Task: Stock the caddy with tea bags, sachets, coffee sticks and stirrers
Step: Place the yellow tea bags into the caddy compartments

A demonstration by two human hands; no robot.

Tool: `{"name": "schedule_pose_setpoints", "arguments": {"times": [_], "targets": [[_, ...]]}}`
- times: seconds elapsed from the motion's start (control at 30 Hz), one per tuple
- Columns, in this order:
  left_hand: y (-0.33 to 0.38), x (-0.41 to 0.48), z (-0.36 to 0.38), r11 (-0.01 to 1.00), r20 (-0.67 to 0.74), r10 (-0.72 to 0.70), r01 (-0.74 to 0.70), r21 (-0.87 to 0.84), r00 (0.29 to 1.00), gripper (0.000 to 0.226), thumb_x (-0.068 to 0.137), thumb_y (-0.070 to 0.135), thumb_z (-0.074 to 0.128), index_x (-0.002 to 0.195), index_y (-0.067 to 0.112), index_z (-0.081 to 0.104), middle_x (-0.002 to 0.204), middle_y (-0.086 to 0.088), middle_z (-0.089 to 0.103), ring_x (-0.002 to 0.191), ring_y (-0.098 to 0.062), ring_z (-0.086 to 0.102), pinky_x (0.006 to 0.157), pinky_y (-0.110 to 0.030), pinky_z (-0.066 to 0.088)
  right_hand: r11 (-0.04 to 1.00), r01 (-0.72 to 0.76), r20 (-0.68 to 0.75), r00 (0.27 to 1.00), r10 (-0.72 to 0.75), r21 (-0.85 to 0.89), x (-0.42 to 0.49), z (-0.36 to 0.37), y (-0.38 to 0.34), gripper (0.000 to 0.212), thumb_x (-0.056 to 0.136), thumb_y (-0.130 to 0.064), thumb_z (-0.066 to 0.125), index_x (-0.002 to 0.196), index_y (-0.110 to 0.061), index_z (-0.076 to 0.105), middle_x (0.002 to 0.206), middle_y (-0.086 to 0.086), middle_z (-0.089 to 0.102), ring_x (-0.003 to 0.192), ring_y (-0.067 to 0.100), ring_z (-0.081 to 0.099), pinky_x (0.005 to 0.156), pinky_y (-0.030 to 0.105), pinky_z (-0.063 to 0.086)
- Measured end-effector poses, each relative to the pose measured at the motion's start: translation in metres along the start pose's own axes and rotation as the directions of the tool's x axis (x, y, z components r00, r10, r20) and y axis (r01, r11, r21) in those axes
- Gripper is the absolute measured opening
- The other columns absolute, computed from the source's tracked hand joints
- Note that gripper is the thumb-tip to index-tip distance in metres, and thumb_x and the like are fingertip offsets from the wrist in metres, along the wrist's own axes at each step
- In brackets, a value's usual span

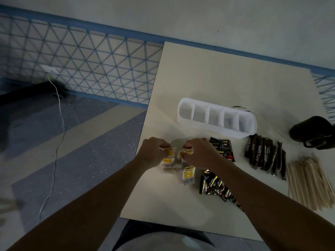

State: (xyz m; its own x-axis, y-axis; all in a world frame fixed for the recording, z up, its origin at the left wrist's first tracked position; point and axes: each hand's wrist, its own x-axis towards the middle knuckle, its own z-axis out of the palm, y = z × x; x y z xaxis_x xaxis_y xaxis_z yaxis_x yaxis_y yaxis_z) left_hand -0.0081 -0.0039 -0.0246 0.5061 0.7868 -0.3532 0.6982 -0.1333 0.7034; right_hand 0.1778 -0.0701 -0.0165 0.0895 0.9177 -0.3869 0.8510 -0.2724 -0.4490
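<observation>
Fingers of left hand curled in tight, thumb and fingertips pinching the top edge of the left tea bag, which has a yellow label. Right hand is the same: fingers curled, pinching the right tea bag, also yellow-labelled. Hands are close together with a narrow gap, not touching. Motion blur here; cannot tell if either bag is lifted clear of the table.

Loose tea bags lie flat on the table just below both hands, a few under the left hand and one larger in view under the right wrist.

The white caddy, five compartments in a row, stands on the table behind the hands, near but apart, long side toward the person.

Black coffee sachets lie just right of the right hand, and more of them run along the right forearm lower down, partly hidden by it. Dark sticks printed CITY CAFE are fanned out further right, in front of the caddy's right end. A pile of wooden stirrers lies beside the sticks at the right edge. A dark mug sits right of the caddy, behind the stirrers.

On the floor to the left, a white cable runs from a wall socket.
</observation>
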Motion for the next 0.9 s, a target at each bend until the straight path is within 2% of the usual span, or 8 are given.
{"name": "schedule_pose_setpoints", "arguments": {"times": [0.1,0.2,0.3,0.4,0.47,0.6,0.8,0.9], "targets": [[0.002,-0.001,0.001,1.0,-0.007,0.005,-0.005,0.013,1.0,0.022,0.088,0.021,0.07,0.107,0.011,0.075,0.105,-0.004,0.075,0.094,-0.016,0.069,0.083,-0.021,0.047,1.0,-0.011,-0.016,1.0,0.011,-0.003,0.0,0.001,0.001,0.02,0.082,-0.031,0.068,0.094,-0.016,0.074,0.087,0.001,0.072,0.078,0.02,0.066,0.073,0.04,0.059],[0.002,0.0,0.002,1.0,-0.039,0.004,-0.003,0.029,0.999,0.021,0.088,0.022,0.07,0.105,0.011,0.076,0.103,-0.005,0.075,0.094,-0.019,0.069,0.087,-0.024,0.048,0.998,-0.034,-0.06,0.997,0.037,0.055,0.0,0.003,0.0,0.019,0.08,-0.037,0.071,0.085,-0.019,0.075,0.078,-0.003,0.07,0.071,0.017,0.065,0.067,0.035,0.057],[0.002,0.001,0.002,0.999,-0.051,0.013,-0.011,0.04,0.999,0.024,0.088,0.023,0.069,0.106,0.009,0.075,0.104,-0.006,0.075,0.094,-0.019,0.069,0.082,-0.021,0.043,0.995,-0.038,-0.059,0.997,0.043,0.093,0.001,0.005,-0.002,0.017,0.08,-0.035,0.071,0.086,-0.021,0.077,0.077,-0.005,0.072,0.071,0.015,0.065,0.068,0.033,0.057],[0.002,0.003,0.0,0.999,-0.055,0.006,-0.004,0.04,0.998,0.024,0.088,0.026,0.069,0.105,0.01,0.076,0.104,-0.006,0.075,0.094,-0.019,0.068,0.085,-0.024,0.044,0.988,-0.072,-0.091,0.992,0.084,0.135,0.004,0.005,-0.004,0.015,0.08,-0.03,0.066,0.083,-0.022,0.079,0.076,-0.005,0.073,0.073,0.016,0.066,0.07,0.034,0.057],[0.001,0.005,-0.002,0.999,-0.058,0.007,-0.004,0.042,0.998,0.023,0.088,0.028,0.07,0.102,0.012,0.076,0.1,-0.004,0.075,0.091,-0.018,0.068,0.08,-0.023,0.043,0.981,-0.091,-0.128,0.985,0.114,0.174,0.006,0.003,-0.005,0.014,0.081,-0.029,0.067,0.081,-0.022,0.079,0.073,-0.006,0.072,0.073,0.015,0.066,0.07,0.029,0.053],[0.006,0.011,-0.011,0.999,-0.074,0.031,-0.028,0.043,0.997,0.018,0.088,0.027,0.069,0.097,0.013,0.077,0.09,-0.002,0.075,0.076,-0.01,0.061,0.066,-0.018,0.038,0.971,-0.096,-0.166,0.977,0.134,0.219,0.006,-0.01,-0.006,0.013,0.084,-0.023,0.067,0.084,-0.019,0.08,0.073,-0.007,0.073,0.073,0.012,0.065,0.069,0.023,0.044],[0.023,0.026,-0.031,0.996,-0.089,0.085,-0.083,0.019,0.992,0.012,0.087,0.023,0.07,0.092,0.015,0.077,0.076,0.001,0.07,0.079,-0.016,0.066,0.066,-0.019,0.039,0.979,-0.049,-0.218,0.972,0.093,0.197,0.008,-0.04,-0.005,0.012,0.087,-0.023,0.071,0.091,-0.019,0.081,0.08,-0.006,0.075,0.07,0.004,0.059,0.073,0.018,0.039],[0.039,0.039,-0.043,0.991,-0.132,0.132,-0.129,0.027,0.983,0.011,0.087,0.023,0.068,0.092,0.018,0.077,0.074,0.005,0.068,0.074,-0.011,0.063,0.06,-0.015,0.037,0.984,-0.028,-0.243,0.967,0.072,0.178,0.012,-0.064,-0.003,0.012,0.087,-0.021,0.07,0.093,-0.019,0.081,0.074,-0.008,0.071,0.062,-0.003,0.055,0.06,0.008,0.037]]}}
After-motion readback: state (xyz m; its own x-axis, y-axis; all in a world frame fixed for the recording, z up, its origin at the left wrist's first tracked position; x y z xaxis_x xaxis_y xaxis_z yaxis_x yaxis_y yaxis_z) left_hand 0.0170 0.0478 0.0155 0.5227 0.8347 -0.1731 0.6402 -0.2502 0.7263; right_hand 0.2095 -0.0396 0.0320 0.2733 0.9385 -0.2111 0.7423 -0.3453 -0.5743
